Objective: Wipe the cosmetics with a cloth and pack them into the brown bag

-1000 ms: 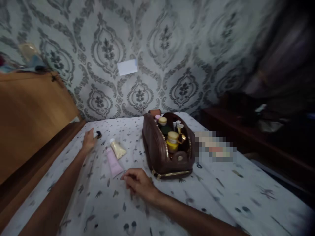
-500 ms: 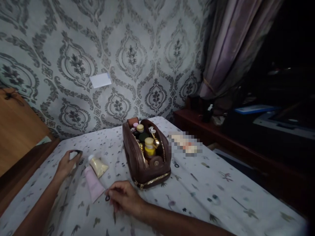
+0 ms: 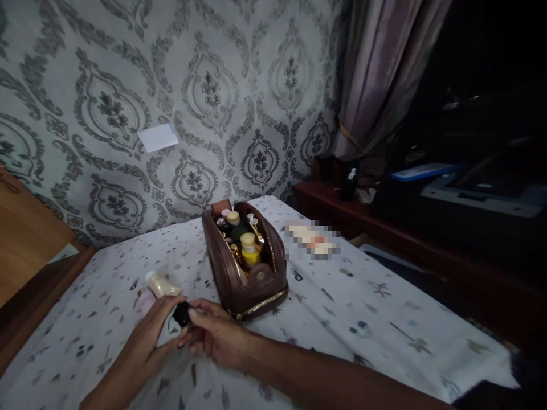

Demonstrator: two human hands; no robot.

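Note:
My left hand [image 3: 149,336] is closed around a pale tube [image 3: 172,326] with a black cap [image 3: 182,314]; most of the tube is hidden in the palm. From the other side, my right hand [image 3: 220,336] grips the black cap between thumb and fingers. Just behind the left hand lie a cream-coloured tube [image 3: 162,285] with a white cap and a pink tube [image 3: 146,299], partly covered by that hand. Beyond my right hand stands a brown toiletry bag [image 3: 217,273], unzipped, with a yellow jar [image 3: 250,256] and several other small containers inside.
A white patterned sheet [image 3: 342,336] covers the surface. Right of the bag lies a blurred-out flat item [image 3: 314,239]. Along the right runs a dark red ledge [image 3: 325,202] with a small dark bottle [image 3: 349,185]. A wooden board [image 3: 29,239] stands at the left.
My left hand has brought the tube rightward from the far left to my right hand, which now grips its cap. The view has shifted a little, moving the bag slightly left in the picture.

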